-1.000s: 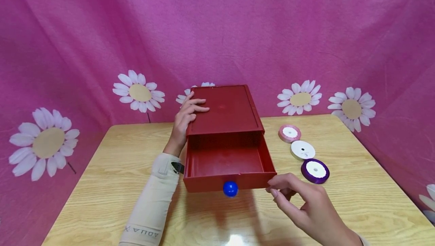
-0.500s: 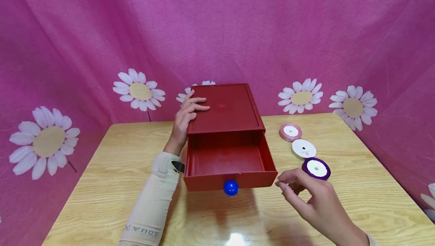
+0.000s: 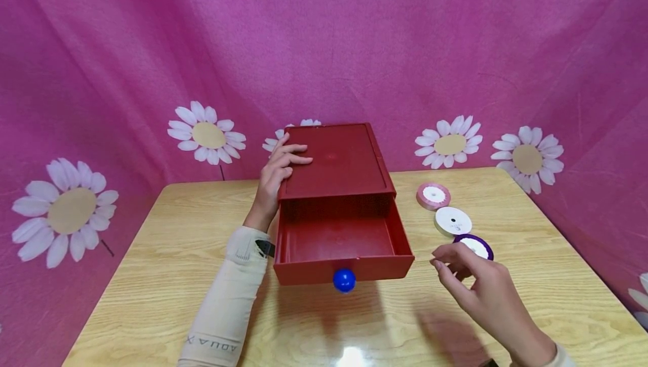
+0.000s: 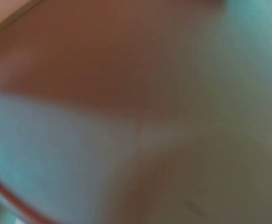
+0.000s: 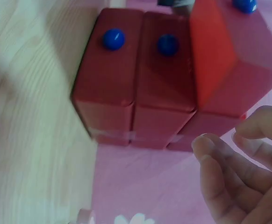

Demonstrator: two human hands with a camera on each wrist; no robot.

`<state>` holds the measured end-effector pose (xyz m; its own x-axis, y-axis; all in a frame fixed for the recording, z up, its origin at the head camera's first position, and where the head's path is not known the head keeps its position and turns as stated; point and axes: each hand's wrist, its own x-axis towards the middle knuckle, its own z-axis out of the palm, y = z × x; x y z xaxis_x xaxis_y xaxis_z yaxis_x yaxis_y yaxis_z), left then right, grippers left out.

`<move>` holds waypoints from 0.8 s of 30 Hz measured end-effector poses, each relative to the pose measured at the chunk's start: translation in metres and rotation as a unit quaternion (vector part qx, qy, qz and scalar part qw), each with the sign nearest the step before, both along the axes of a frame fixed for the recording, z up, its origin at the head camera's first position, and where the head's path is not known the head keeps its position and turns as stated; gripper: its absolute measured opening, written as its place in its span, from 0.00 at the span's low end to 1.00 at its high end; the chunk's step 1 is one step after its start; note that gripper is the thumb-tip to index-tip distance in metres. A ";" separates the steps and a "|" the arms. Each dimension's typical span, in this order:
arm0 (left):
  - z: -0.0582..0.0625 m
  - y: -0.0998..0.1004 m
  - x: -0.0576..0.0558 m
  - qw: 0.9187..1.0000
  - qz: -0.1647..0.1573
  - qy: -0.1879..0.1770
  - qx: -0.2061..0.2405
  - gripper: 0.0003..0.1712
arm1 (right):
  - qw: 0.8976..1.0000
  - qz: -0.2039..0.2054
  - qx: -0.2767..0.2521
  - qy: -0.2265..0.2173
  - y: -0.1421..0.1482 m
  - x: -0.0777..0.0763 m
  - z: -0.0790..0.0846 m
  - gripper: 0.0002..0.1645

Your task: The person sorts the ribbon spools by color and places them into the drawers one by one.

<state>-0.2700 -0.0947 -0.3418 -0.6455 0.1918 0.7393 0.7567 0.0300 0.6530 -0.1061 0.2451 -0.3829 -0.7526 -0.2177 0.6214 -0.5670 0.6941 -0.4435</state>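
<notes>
A red plastic drawer unit [image 3: 344,159] stands on the table, its top drawer [image 3: 314,271] pulled out and bare inside. A round blue knob [image 3: 344,281] sits on that drawer's front. My left hand [image 3: 275,178] rests on the unit's upper left edge, fingers laid over the top. To the right of the open drawer, my right hand [image 3: 488,291] hovers with loosely bent fingers and holds nothing. It overlaps the purple ribbon spool [image 3: 477,245]. In the right wrist view, two lower drawers with blue knobs [image 5: 113,38] are pushed in. The left wrist view is blurred.
Behind the purple spool lie a white spool [image 3: 459,220] and a pink ribbon spool [image 3: 440,202], in a slanting row at right. A pink cloth [image 3: 329,40] with daisies hangs behind the wooden table [image 3: 202,220].
My right hand has drawn away from the drawer's front right corner, moving right toward the purple spool and partly covering it. My left hand and the open drawer stay put.
</notes>
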 end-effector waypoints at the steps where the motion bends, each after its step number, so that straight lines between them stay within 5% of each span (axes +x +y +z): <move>1: 0.000 0.000 -0.001 1.000 0.000 -0.001 0.000 0.25 | 1.000 -0.006 0.000 0.001 0.002 -0.002 -0.002 0.19; 24: 0.005 0.001 0.005 1.000 -0.011 0.013 0.001 0.22 | 0.994 -0.103 0.023 -0.036 0.041 -0.032 -0.047 0.22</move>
